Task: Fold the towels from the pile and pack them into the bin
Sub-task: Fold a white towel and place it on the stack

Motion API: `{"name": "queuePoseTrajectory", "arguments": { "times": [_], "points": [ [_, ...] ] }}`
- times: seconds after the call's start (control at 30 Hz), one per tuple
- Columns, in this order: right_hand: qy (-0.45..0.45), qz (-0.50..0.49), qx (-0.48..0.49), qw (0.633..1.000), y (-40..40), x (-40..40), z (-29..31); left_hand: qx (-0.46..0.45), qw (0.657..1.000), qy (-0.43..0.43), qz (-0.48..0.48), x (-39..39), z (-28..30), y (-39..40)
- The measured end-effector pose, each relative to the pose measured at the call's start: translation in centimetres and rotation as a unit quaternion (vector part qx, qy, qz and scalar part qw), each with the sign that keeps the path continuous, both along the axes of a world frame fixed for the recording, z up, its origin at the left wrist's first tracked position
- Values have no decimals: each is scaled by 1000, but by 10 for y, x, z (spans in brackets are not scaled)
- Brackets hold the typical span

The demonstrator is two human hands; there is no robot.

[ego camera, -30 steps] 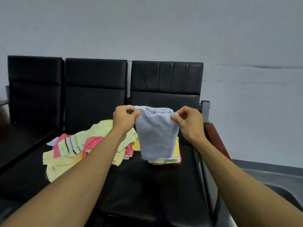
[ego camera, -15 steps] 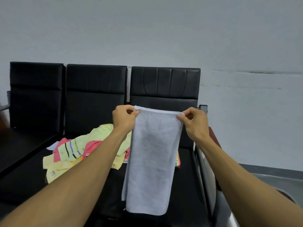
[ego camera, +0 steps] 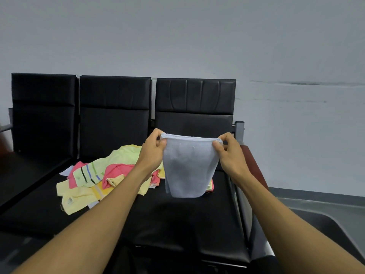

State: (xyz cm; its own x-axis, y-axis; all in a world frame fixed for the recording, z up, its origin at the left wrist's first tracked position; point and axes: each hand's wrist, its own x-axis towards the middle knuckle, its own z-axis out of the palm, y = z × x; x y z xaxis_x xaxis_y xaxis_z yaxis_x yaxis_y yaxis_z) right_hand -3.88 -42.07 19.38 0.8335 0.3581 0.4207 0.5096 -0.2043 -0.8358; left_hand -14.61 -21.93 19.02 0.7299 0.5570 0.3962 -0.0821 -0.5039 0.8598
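A pale blue towel (ego camera: pixel 188 167) hangs folded over in the air above the right-hand black seat. My left hand (ego camera: pixel 153 151) pinches its top left corner and my right hand (ego camera: pixel 230 153) pinches its top right corner. Behind and left of it lies a loose pile of yellow, pink and striped towels (ego camera: pixel 92 180) on the seat. A small flat stack of folded towels (ego camera: pixel 209 185) peeks out behind the blue towel's lower right edge. A dark bin (ego camera: pixel 327 228) shows at the lower right, mostly behind my right forearm.
A row of three black padded chairs (ego camera: pixel 114 107) stands against a grey wall. A metal armrest post (ego camera: pixel 239 129) with a reddish-brown pad (ego camera: pixel 254 165) borders the right seat. Grey floor lies beyond it.
Half a second ago the blue towel hung at full length, down past the seat's front edge. Now it hangs about half as long, doubled over, still held by both top corners.
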Motion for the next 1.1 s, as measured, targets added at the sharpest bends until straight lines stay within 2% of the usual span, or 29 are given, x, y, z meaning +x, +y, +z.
{"name": "queuePoseTrajectory", "arguments": {
  "times": [0.13, 0.33, 0.6, 0.87, 0.97, 1.1],
  "points": [
    [-9, -28, 12, 999, -3, -8, -12, 12, 1000, 1, 25, -4, -10, -10],
    [18, -39, 47, 998, 4, -2, -35, -17, 999, 5, 31, 9, -32, -9],
    [100, -46, 25, 994, 18, 34, -125, -43, 994, 89, 48, 47, -122, 7],
    [151, -83, -38, 984, 42, 86, -224, -34, 982, 165, 80, 92, -221, 33],
    [164, -87, -53, 981, 46, 95, -235, -11, 976, 189, 107, 97, -236, 41],
    [176, -58, -150, 971, 54, 106, -255, -2, 964, 256, 79, 114, -252, 41]
  ]
}}
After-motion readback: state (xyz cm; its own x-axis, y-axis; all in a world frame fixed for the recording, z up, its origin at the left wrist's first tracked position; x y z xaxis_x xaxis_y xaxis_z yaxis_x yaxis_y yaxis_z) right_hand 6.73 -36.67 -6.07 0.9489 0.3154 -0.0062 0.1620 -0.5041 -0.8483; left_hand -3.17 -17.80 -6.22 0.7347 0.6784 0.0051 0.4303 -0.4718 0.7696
